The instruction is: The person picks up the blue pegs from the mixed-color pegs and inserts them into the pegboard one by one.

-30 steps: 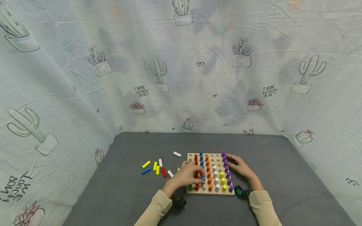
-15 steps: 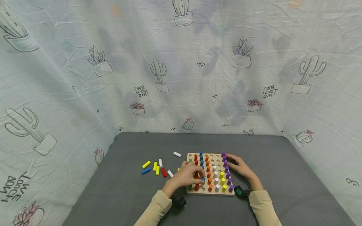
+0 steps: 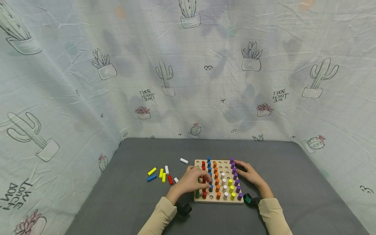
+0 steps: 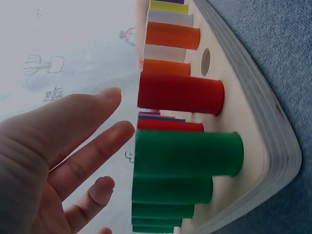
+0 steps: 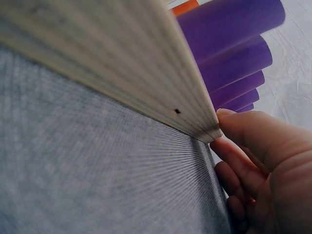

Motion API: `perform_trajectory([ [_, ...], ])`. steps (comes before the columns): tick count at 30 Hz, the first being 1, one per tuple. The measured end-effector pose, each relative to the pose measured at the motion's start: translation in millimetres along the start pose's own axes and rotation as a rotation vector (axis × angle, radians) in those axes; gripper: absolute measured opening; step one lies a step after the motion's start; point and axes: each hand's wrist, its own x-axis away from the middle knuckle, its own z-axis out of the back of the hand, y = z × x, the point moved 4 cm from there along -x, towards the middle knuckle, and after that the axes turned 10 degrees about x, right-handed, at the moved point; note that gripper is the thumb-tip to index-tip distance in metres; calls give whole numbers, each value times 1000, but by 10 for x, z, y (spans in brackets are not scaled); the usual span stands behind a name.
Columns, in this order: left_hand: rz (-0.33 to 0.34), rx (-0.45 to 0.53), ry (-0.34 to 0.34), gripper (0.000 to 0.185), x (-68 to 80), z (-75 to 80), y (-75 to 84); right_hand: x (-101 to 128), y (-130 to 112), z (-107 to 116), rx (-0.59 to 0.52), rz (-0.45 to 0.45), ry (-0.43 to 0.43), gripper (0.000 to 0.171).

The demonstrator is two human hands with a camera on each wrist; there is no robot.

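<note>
A wooden pegboard [image 3: 217,201] stands on the table, with columns of green, red, blue, orange, white, yellow and purple pegs. My left hand [image 3: 190,180] is over its left side, thumb and fingertips close to a blue peg [image 3: 211,188] standing in the blue column. In the left wrist view the thumb and forefinger are apart with nothing seen between them, beside a red peg [image 4: 180,93] and green pegs [image 4: 187,153]. My right hand [image 5: 273,161] pinches the board's right edge, near the far purple pegs [image 5: 234,34], thumb above and fingers lower down.
Loose pegs lie left of the board: yellow ones [image 3: 151,170], a blue one [image 3: 151,178], a red one [image 3: 170,180] and white ones [image 3: 184,160]. The grey table [image 3: 132,209] ends at a patterned cloth backdrop [image 3: 194,107].
The blue peg near my left fingertips stands slightly lower. My left hand has eased off it, shifting a little left and away. The right hand stays where it was.
</note>
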Motion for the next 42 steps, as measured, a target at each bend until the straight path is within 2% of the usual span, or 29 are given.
perform_trajectory([
  [8,1,30,36,7,51,95,-32,4,-6,1,19,-11,10,42],
  [17,51,71,46,9,119,221,-105,17,-10,-3,24,-29,13,42],
  [30,76,85,96,14,251,356,-238,1,-20,-11,19,-40,-8,43],
  [37,116,94,109,11,321,428,-300,9,-24,-5,16,-22,-11,43],
  [42,120,102,116,11,372,453,-363,13,-20,-12,11,-10,-5,42],
])
